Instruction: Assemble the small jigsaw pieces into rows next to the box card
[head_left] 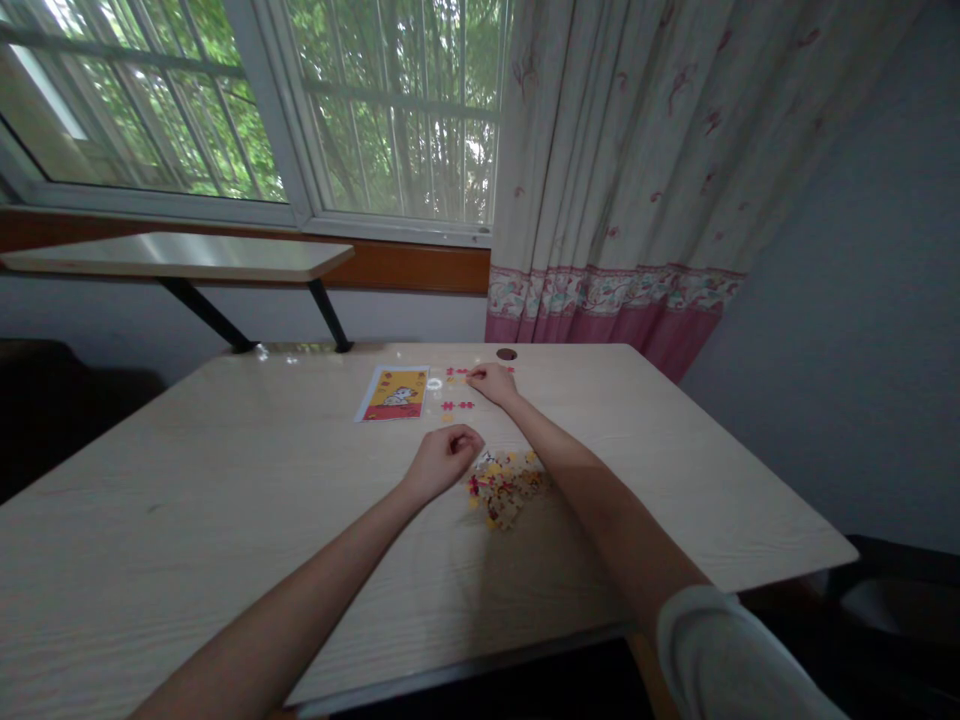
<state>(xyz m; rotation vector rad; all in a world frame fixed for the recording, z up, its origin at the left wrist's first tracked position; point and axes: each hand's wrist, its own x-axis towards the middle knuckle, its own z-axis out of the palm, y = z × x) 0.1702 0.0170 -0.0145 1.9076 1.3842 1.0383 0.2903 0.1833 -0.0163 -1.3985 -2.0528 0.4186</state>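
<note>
My right hand (493, 382) reaches to the far side of the wooden table (225, 500), fingers curled over a small red jigsaw piece among a few red and yellow pieces (457, 404) laid out there. My left hand (444, 462) rests nearer me in a loose fist beside a heap of loose jigsaw pieces (504, 486); whether it holds anything is hidden. A yellow and red picture card (394, 394) showing a cartoon animal lies flat just left of the laid-out pieces.
A round cable hole (507, 354) sits at the table's far edge. A narrow shelf (180, 255) on black brackets juts out under the window. A curtain (622, 170) with a pink hem hangs at the right.
</note>
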